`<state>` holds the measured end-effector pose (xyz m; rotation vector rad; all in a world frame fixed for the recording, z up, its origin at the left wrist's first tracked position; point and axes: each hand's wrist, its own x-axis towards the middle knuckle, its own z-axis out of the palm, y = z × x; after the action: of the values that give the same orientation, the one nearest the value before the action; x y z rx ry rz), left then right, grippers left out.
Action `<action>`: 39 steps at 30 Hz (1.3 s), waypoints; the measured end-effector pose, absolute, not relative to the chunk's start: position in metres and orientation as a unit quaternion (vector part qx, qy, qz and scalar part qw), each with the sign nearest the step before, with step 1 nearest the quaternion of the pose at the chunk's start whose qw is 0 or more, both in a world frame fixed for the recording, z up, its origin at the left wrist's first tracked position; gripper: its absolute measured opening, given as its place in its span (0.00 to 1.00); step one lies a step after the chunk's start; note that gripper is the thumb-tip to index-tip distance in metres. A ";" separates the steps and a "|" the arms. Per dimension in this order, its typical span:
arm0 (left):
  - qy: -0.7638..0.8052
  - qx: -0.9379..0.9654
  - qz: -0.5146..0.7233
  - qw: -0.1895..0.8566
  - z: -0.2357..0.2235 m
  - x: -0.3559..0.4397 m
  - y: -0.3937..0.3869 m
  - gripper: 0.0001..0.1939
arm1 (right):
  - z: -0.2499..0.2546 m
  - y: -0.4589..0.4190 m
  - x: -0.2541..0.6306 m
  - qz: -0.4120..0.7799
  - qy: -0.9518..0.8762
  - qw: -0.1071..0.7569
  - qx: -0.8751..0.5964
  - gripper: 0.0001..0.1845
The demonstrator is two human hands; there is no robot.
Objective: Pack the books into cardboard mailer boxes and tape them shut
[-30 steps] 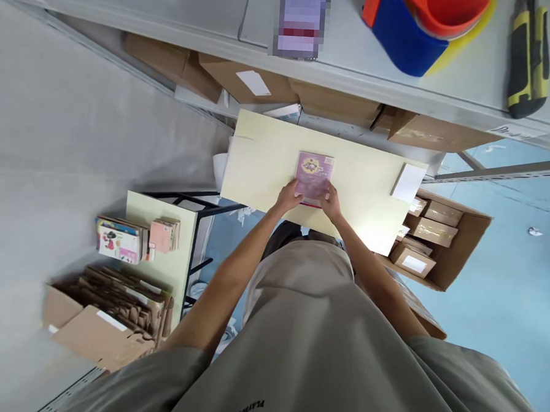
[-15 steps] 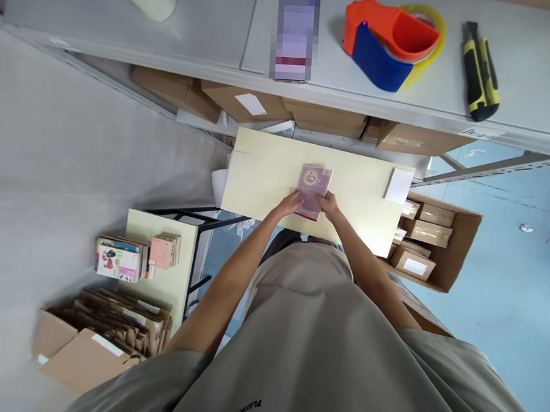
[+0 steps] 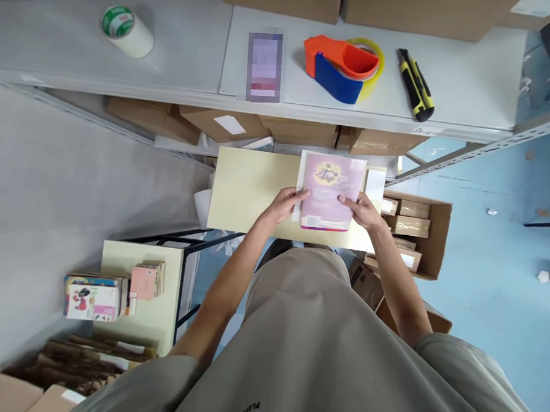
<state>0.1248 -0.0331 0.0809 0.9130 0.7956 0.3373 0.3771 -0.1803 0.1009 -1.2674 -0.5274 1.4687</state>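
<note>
A purple book (image 3: 331,200) in a clear plastic sleeve (image 3: 301,176) is held up above the pale yellow tabletop (image 3: 248,180). My left hand (image 3: 284,204) grips its left side, thumb on the front cover. On the right side my right hand (image 3: 363,209) pinches the edge, its thumb also lying on the cover. The fingers behind the book are hidden. Partly covered by the book and my hand, a white rectangular thing (image 3: 375,183) lies at the table's right end.
On the grey shelf (image 3: 185,72) are a tape roll (image 3: 135,36), a blurred-out purple item (image 3: 264,67), an orange and blue tape dispenser (image 3: 340,68) and a utility knife (image 3: 416,84). Left are stacked books (image 3: 97,298); a carton of parcels (image 3: 432,239) stands right.
Both hands have raised the book from near the tabletop toward the camera and a little right, so it looks larger. The camera view has also shifted, showing more of the shelf.
</note>
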 end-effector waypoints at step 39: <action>0.541 0.599 0.182 0.562 0.055 -0.070 0.062 0.46 | 0.049 -0.018 0.170 0.638 -0.179 0.446 -0.602 0.41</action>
<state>-0.0701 0.0620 0.0553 1.4120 1.2734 0.4276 0.1697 -0.0184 0.0492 -1.4918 -0.4442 1.5801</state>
